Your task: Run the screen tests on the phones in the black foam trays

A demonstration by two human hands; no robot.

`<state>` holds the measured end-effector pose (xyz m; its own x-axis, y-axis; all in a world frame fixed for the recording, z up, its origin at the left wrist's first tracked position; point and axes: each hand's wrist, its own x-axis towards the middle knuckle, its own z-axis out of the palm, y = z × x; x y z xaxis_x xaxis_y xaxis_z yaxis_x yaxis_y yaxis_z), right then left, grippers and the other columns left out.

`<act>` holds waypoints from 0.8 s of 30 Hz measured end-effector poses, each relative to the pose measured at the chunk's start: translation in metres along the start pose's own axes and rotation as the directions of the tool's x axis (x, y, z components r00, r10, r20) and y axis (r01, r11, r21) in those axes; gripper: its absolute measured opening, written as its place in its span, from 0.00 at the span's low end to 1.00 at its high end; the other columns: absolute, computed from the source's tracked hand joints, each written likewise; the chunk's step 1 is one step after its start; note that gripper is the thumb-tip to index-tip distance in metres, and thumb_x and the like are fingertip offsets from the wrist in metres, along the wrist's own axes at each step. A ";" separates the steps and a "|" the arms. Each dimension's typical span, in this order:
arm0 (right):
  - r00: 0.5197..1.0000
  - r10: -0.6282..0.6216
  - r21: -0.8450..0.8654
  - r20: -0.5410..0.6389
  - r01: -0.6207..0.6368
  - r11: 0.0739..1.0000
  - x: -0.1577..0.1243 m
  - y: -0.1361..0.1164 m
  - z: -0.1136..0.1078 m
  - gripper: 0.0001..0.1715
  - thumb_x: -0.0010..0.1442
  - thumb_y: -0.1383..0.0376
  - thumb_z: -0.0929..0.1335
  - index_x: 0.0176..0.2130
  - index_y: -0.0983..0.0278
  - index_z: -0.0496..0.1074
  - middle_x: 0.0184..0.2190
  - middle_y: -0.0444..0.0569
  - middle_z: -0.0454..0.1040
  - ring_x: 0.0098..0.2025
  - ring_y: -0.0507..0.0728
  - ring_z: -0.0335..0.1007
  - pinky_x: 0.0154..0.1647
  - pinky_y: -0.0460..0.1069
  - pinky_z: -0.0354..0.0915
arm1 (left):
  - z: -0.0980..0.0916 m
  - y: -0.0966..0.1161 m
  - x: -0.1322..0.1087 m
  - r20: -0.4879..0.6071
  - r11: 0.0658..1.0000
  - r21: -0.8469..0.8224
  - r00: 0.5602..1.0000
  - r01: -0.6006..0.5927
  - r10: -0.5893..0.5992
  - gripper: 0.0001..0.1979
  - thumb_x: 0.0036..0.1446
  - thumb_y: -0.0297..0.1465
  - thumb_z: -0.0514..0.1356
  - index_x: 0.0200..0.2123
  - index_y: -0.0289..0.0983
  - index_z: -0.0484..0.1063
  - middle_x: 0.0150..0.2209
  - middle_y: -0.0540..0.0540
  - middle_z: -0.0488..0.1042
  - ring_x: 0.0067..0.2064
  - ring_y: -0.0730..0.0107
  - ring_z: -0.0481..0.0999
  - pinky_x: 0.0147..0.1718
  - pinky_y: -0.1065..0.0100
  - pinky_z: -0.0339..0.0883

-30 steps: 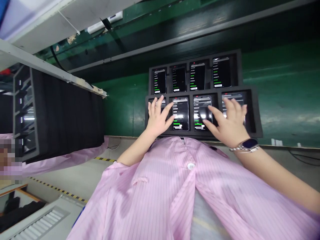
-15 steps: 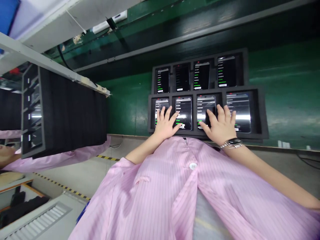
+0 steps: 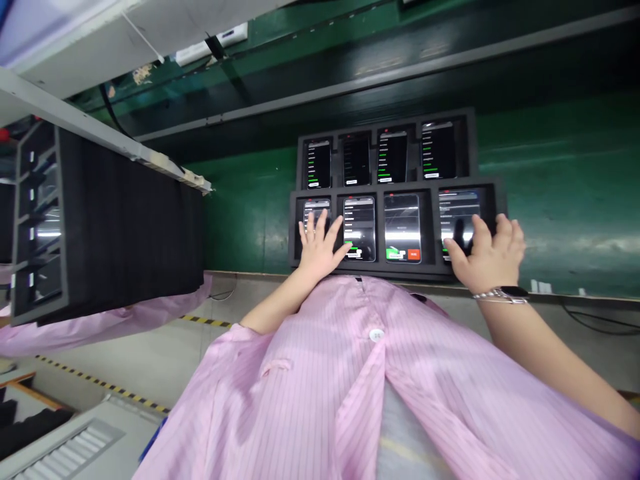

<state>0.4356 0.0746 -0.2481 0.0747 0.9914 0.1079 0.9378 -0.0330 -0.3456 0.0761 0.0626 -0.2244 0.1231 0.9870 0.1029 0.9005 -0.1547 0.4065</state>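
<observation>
Two black foam trays lie one behind the other, the near tray [image 3: 430, 268] closest to my body and the far tray [image 3: 473, 143] beyond it. Each has several smartphones in its slots, screens lit. My left hand [image 3: 320, 248] is spread over the leftmost near phone [image 3: 316, 207], its thumb at the lower part of the second phone [image 3: 359, 227]. On the third near phone [image 3: 403, 223], green and red buttons show. My right hand [image 3: 493, 257] is open over the rightmost near phone [image 3: 457, 210], thumb at its lower left. Neither hand grips anything.
A tall stack of black trays [image 3: 130, 227] stands at the left beside a grey metal bar [image 3: 165, 163]. The trays lie on a green bench [image 3: 550, 200] with a rail [image 3: 320, 90] behind. Another person's pink sleeve [image 3: 100, 323] passes below the stack.
My right hand has moved right from the third near phone to the rightmost one. The third phone's screen changed from a text list to green and red buttons. My left hand stays over the left phones.
</observation>
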 end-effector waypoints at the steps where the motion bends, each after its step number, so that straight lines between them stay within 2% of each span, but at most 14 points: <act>1: 1.000 -0.001 -0.002 0.000 0.001 1.000 0.000 -0.001 0.001 0.47 0.71 0.40 0.60 0.72 0.69 0.64 0.74 0.75 0.52 0.76 0.79 0.42 0.71 0.75 0.47 | -0.006 -0.005 -0.003 -0.036 1.000 -0.012 0.999 0.025 -0.025 0.36 0.68 0.49 0.63 0.73 0.43 0.62 0.77 0.35 0.50 0.79 0.34 0.36 0.73 0.28 0.29; 4: 1.000 0.006 -0.007 -0.007 -0.006 1.000 0.001 -0.005 0.001 0.48 0.70 0.40 0.61 0.74 0.68 0.61 0.74 0.74 0.54 0.76 0.79 0.44 0.71 0.74 0.50 | -0.023 -0.024 -0.014 -0.109 0.993 -0.024 0.987 0.117 -0.119 0.35 0.69 0.51 0.61 0.72 0.42 0.62 0.77 0.34 0.49 0.79 0.35 0.36 0.74 0.29 0.32; 7: 0.998 0.050 0.015 -0.047 -0.049 0.999 0.004 -0.008 0.001 0.58 0.68 0.37 0.61 0.75 0.77 0.55 0.72 0.78 0.56 0.76 0.80 0.47 0.72 0.73 0.49 | -0.025 -0.045 -0.028 -0.132 0.973 -0.003 0.965 0.230 -0.228 0.34 0.69 0.49 0.60 0.70 0.37 0.63 0.76 0.29 0.50 0.78 0.33 0.40 0.73 0.30 0.36; 10: 0.994 0.105 0.019 0.012 -0.105 0.994 0.007 -0.011 0.000 0.63 0.64 0.34 0.60 0.74 0.81 0.55 0.73 0.78 0.54 0.76 0.81 0.46 0.73 0.73 0.48 | -0.020 -0.056 -0.035 -0.083 0.955 -0.018 0.952 0.295 -0.295 0.34 0.70 0.48 0.60 0.70 0.34 0.63 0.75 0.25 0.50 0.76 0.35 0.52 0.72 0.38 0.51; 12: 0.987 0.132 -0.007 0.090 -0.132 0.991 0.009 -0.014 -0.002 0.58 0.64 0.35 0.58 0.72 0.77 0.62 0.74 0.75 0.52 0.76 0.82 0.44 0.72 0.76 0.48 | -0.019 -0.058 -0.034 -0.009 0.951 -0.004 0.951 0.310 -0.310 0.35 0.70 0.47 0.60 0.72 0.36 0.60 0.75 0.26 0.52 0.73 0.39 0.60 0.70 0.43 0.59; 14: 0.982 0.147 -0.024 0.116 -0.145 0.989 0.009 -0.017 -0.003 0.53 0.65 0.39 0.56 0.69 0.74 0.68 0.75 0.73 0.51 0.77 0.81 0.42 0.71 0.77 0.47 | -0.022 -0.055 -0.031 0.061 0.944 0.048 0.942 0.327 -0.330 0.36 0.70 0.48 0.60 0.74 0.41 0.57 0.75 0.29 0.53 0.71 0.42 0.65 0.68 0.44 0.62; 18: 0.991 0.128 -0.006 0.048 -0.128 0.992 0.009 -0.016 -0.002 0.57 0.63 0.39 0.59 0.72 0.78 0.61 0.73 0.73 0.55 0.76 0.79 0.45 0.71 0.76 0.48 | -0.031 -0.046 -0.024 0.126 0.921 0.141 0.916 0.364 -0.381 0.35 0.71 0.48 0.60 0.75 0.48 0.56 0.75 0.34 0.54 0.69 0.43 0.69 0.66 0.46 0.66; 22: 0.996 0.088 0.023 -0.015 -0.088 0.996 0.007 -0.008 0.005 0.61 0.64 0.35 0.57 0.72 0.81 0.60 0.71 0.77 0.57 0.76 0.79 0.46 0.73 0.74 0.47 | -0.034 -0.044 -0.022 0.159 0.905 0.167 0.895 0.392 -0.417 0.31 0.72 0.48 0.60 0.73 0.49 0.60 0.75 0.34 0.54 0.64 0.44 0.75 0.62 0.48 0.71; 24: 0.997 0.046 0.045 -0.060 -0.044 0.998 0.003 -0.007 0.007 0.62 0.66 0.34 0.55 0.71 0.83 0.60 0.71 0.78 0.57 0.76 0.78 0.45 0.74 0.73 0.46 | -0.033 -0.045 -0.024 0.138 0.907 0.190 0.904 0.377 -0.405 0.31 0.71 0.48 0.60 0.73 0.49 0.62 0.75 0.34 0.54 0.66 0.42 0.73 0.63 0.46 0.70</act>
<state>0.4265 0.0784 -0.2523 0.1384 0.9794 0.1474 0.9173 -0.0706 -0.3918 0.0189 0.0440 -0.2150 -0.1957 0.9606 -0.1973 0.9418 0.2401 0.2352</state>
